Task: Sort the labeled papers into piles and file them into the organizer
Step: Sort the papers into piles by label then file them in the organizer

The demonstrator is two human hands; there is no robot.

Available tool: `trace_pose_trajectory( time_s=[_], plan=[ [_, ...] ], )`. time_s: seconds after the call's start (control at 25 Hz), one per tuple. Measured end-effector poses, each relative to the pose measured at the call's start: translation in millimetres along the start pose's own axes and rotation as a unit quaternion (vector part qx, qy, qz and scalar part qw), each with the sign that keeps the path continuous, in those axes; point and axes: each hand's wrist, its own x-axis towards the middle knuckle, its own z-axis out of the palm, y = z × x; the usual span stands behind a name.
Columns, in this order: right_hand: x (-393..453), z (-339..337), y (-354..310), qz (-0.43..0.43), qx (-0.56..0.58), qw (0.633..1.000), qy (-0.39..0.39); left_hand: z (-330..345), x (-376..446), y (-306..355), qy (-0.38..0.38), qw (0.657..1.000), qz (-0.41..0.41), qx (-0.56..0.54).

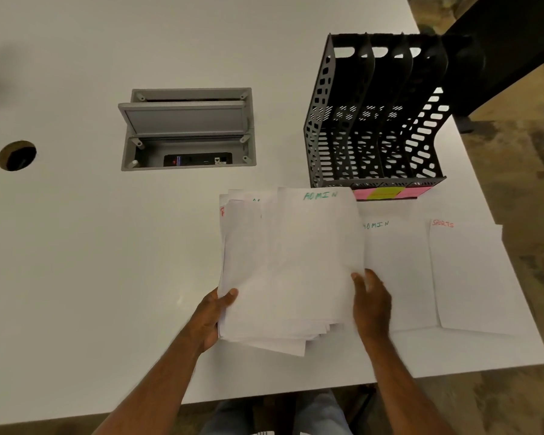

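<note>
**Hands on the unsorted stack, lower centre of frame**

Stack of white papers point(289, 265), fanned and uneven, held just above or on the white table point(107, 277) in the lower centre; hard to tell which. Top sheet lettered "ADMIN" in green along its upper edge; red lettering peeking out at the stack's upper left corner, too little showing to read.

Left hand point(212, 318) at the stack's lower left edge, forearm rising from the bottom of the frame at a slant, thumb point(230, 295) laid over the top sheet and the other fingers hidden beneath, so clamped on the stack. Right hand point(371, 304) at the stack's right edge, back of the hand up, forearm angled in from the lower right, fingers close together and curled against the edge of the top sheets; grip or mere touch not clear.

Right of the stack, flat on the table: a sheet marked "ADMIN" point(396, 271) partly under the right hand, and beside it toward the right edge a sheet marked "SPORTS" point(468, 277) in red.

Black mesh organizer point(374, 120) upright in the upper right, slots bare of paper, pink and yellow labels point(390, 193) on its front lip, just beyond the stack's top edge.

Grey cable box point(187, 130), lid open, in the upper centre; round grommet hole point(17, 155) at the left.
</note>
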Motion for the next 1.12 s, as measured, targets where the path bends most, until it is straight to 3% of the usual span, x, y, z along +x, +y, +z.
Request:
trace_pose_trajectory(
  time_s=[0.08,0.24,0.48,0.64,0.8,1.12],
  plan=[
    [23,-31,18,0.018,-0.003,1.000,0.018,9,5,-3,0.007,1.000,-0.002,0.000],
    [53,-66,29,0.038,0.082,0.995,-0.035,29,12,-11,0.013,1.000,-0.002,-0.010],
    [36,-39,24,0.015,0.094,0.978,-0.184,73,27,-25,0.018,1.000,-0.014,-0.022],
    [57,-61,42,0.009,0.088,0.991,-0.098,82,32,-20,0.029,0.999,-0.011,-0.009],
    [85,-99,84,-0.038,-0.023,0.999,0.023,74,30,-20,0.029,1.000,-0.006,-0.010],
    [80,-89,131,0.010,-0.178,0.984,0.013,38,19,-21,0.032,0.999,-0.004,-0.027]
  ],
)
